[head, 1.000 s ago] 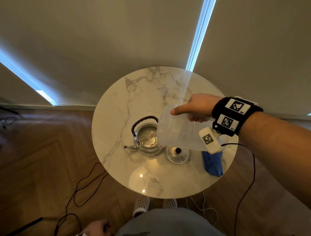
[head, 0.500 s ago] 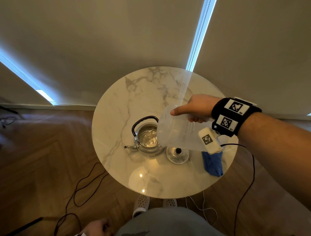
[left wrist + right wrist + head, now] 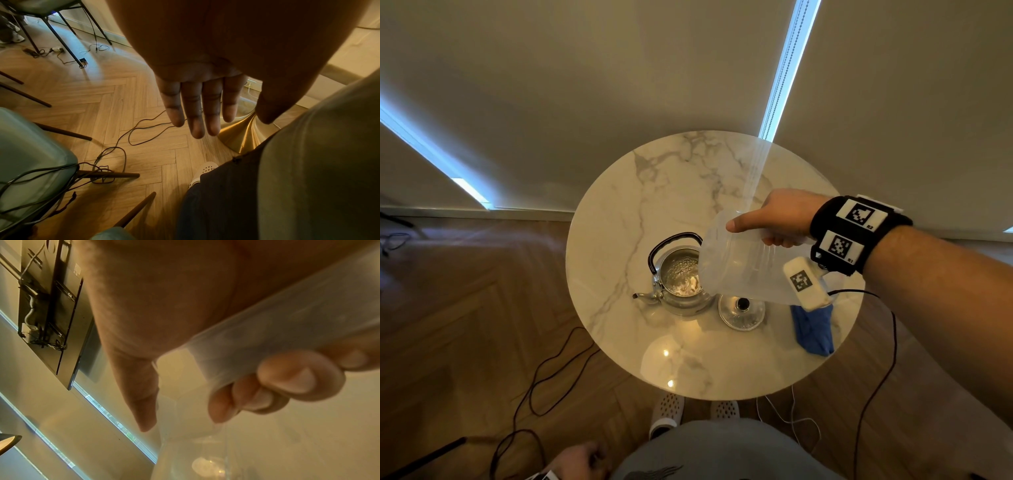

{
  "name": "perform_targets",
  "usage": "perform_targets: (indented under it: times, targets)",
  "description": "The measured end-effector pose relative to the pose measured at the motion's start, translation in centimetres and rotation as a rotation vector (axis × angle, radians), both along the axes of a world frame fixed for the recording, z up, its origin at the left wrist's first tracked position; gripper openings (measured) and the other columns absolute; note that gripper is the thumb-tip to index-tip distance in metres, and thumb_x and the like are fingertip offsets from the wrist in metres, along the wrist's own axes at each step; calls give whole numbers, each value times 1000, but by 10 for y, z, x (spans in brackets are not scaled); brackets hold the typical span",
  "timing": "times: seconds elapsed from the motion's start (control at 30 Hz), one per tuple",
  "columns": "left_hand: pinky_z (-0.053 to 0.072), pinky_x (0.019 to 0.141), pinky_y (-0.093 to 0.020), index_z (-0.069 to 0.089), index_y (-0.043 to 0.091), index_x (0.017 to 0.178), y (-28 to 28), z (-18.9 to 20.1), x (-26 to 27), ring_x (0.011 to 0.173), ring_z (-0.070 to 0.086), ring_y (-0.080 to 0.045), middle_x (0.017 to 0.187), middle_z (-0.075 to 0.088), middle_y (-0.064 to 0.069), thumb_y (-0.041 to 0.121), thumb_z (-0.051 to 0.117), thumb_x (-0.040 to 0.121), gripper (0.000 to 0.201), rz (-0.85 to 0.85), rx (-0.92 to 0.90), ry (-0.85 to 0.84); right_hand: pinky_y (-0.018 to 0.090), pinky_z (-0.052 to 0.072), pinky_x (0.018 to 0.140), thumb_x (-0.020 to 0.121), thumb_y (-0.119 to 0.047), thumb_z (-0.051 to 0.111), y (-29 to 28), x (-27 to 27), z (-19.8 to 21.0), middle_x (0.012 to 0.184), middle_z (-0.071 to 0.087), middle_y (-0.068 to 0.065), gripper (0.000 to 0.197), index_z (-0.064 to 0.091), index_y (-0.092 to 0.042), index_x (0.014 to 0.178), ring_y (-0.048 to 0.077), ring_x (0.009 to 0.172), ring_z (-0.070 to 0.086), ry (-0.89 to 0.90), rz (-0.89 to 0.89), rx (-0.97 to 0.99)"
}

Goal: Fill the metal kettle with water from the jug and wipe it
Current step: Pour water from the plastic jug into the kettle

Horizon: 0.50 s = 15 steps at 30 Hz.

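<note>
The round desk [image 3: 619, 212] had a pale marble top with grey veins and a glossy finish that mirrored two small lights near its front edge. It stood on a herringbone wood floor [image 3: 465, 308] strewn with dark cables [image 3: 541, 370], before a plain beige wall [image 3: 585, 85] crossed by bright strips of daylight. On the desk stood the kettle [image 3: 678, 284], lid off, its black handle upright and bubbling water visible inside. The right hand [image 3: 774, 222] had its fingers curled round the handle of the clear plastic jug [image 3: 743, 270], thumb laid along the top, holding it tilted with its mouth over the kettle's opening. The kettle's lid [image 3: 741, 311] lay just beside the kettle, and a blue cloth [image 3: 813, 329] lay near the desk's right edge. The left hand [image 3: 201, 104] hung by the person's side, fingers straight and together, holding nothing, above the floor near the desk's brass base [image 3: 242, 134] and some chairs [image 3: 30, 146].
</note>
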<state>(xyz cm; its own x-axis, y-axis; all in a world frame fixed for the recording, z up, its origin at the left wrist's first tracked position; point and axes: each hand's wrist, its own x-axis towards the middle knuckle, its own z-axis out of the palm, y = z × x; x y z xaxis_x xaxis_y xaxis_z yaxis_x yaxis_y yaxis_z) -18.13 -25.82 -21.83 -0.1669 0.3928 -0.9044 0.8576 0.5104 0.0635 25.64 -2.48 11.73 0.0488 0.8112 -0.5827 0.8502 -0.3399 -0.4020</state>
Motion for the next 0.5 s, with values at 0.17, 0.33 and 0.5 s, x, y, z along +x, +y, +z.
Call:
perform_targets:
  times: [0.17, 0.33, 0.5]
  targets:
    - [33, 106, -14, 53, 41, 75, 0, 13, 2, 112, 58, -7, 113, 65, 7, 29, 55, 92, 21, -34, -15, -34, 27, 46, 55, 73, -76, 69, 0, -1, 1, 47, 62, -2, 65, 70, -10, 68, 17, 50, 56, 1, 5, -1]
    - [39, 99, -18, 63, 31, 67, 3, 14, -2, 97, 60, -11, 90, 66, 6, 49, 67, 50, 25, -151, -39, -29, 28, 47, 56, 72, -77, 69, 2, -1, 1, 51, 63, 0, 67, 71, -10, 70, 17, 52, 56, 16, 7, -12]
    - [36, 99, -15, 60, 34, 92, 1, 29, 9, 112, 58, -9, 116, 64, 6, 30, 51, 94, 10, -143, 47, -43, 28, 47, 55, 72, -79, 67, 3, -1, 1, 47, 62, -2, 69, 70, -10, 69, 16, 49, 56, -30, 24, -6]
